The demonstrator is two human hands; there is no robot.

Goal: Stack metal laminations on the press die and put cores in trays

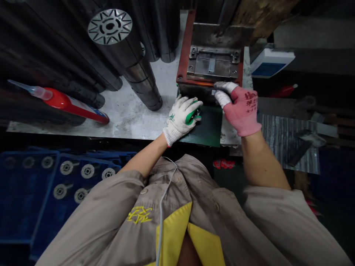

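My left hand (183, 115), in a white glove with green fingertips, rests curled on a dark green mat (208, 127) at the bench's front edge; whether it holds anything is hidden. In a pink glove, my right hand (237, 105) pinches a small grey metal piece (214, 92) with thumb and forefinger at the front face of a metal fixture (212, 61) on a red base plate. The fixture has a grey top plate with a slot and bolts.
A stack of dark steel cylinders (130, 55) with star-patterned ends stands at the back left. A red adhesive bottle (69, 104) lies on the left of the grey bench (133, 114). Blue trays (69, 177) holding round parts sit below. A white-blue device (270, 61) is at right.
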